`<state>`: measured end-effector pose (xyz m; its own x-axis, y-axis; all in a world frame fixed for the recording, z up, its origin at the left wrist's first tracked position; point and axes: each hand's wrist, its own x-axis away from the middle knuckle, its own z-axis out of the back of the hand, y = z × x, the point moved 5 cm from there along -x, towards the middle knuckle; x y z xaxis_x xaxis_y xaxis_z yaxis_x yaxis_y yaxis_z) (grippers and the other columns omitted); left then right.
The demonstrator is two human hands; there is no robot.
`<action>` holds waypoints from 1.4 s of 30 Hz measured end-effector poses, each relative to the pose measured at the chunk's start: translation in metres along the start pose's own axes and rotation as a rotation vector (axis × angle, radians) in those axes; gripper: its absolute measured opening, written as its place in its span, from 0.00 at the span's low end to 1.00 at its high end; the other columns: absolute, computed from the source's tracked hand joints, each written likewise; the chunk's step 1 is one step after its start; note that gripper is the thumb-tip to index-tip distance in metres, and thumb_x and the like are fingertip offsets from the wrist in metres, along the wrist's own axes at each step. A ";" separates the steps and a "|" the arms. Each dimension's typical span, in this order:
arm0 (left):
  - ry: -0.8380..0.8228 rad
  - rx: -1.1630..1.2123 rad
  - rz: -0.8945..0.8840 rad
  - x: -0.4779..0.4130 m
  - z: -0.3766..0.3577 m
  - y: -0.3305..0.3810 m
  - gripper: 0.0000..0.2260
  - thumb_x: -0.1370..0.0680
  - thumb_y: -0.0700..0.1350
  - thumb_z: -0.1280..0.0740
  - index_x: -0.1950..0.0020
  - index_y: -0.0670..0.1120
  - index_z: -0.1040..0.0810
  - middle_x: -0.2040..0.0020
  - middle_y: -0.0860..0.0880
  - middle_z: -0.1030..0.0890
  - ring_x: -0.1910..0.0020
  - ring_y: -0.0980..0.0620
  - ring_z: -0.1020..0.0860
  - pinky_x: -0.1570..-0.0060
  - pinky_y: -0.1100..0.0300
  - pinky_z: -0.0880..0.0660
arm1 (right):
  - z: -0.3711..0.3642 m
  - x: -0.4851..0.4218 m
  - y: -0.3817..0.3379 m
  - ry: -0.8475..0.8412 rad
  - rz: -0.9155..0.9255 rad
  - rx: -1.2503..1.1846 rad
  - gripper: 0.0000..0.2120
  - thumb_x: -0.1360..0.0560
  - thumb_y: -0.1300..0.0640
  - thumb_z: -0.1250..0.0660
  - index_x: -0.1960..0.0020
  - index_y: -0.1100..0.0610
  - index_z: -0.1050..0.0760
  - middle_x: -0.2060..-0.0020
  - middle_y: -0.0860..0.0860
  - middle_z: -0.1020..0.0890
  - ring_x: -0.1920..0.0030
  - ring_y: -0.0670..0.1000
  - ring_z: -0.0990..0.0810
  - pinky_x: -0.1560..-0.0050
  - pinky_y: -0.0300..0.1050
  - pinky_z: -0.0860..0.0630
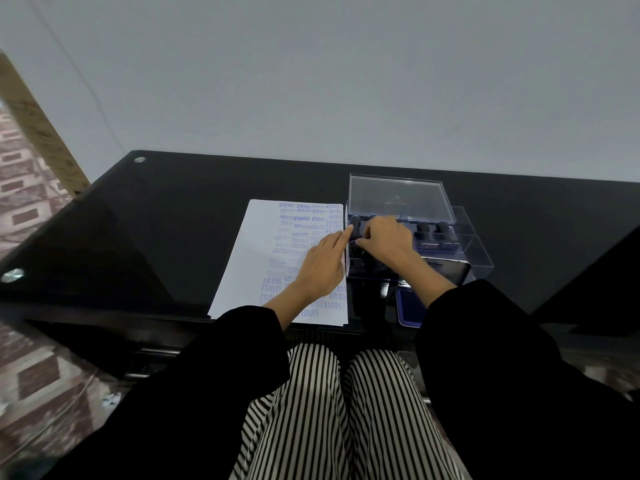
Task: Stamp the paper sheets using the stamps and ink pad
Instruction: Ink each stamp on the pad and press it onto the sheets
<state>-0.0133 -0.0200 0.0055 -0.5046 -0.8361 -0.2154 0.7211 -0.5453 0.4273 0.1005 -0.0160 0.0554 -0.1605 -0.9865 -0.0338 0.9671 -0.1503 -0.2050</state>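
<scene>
A stack of white paper sheets (258,258) lies on the black glass table, covered with blue stamp prints such as FRAGILE, AIR MAIL and SAMPLE. To its right stands a clear plastic box (474,244) with its lid raised, holding several black-handled stamps (433,232). My left hand (320,263) rests on the paper's right side, its index finger stretched out and touching the box's left edge. My right hand (386,242) reaches into the box with fingers curled over a stamp there; the stamp itself is hidden. The blue ink pad (408,308) lies open near the front edge, partly under my right sleeve.
The black glass table (156,237) stands against a pale wall. A dark ink pad lid (450,270) stands just behind the pad. My black sleeves and striped trousers fill the lower view. Patterned floor tiles (24,188) show at the left.
</scene>
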 end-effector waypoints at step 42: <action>0.022 0.101 -0.179 0.064 -0.022 0.095 0.19 0.21 0.39 0.41 0.30 0.40 0.33 0.33 0.44 0.29 0.33 0.47 0.32 0.34 0.56 0.36 | 0.025 0.126 0.104 0.229 -0.152 -0.680 0.13 0.31 0.56 0.26 0.49 0.56 0.23 0.59 0.52 0.19 0.55 0.51 0.21 0.50 0.51 0.22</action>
<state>0.0335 -0.1269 0.0125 -0.6092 -0.7279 -0.3148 0.5690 -0.6777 0.4659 0.1861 -0.1576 0.0543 -0.3923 -0.9084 -0.1444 0.6066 -0.1375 -0.7830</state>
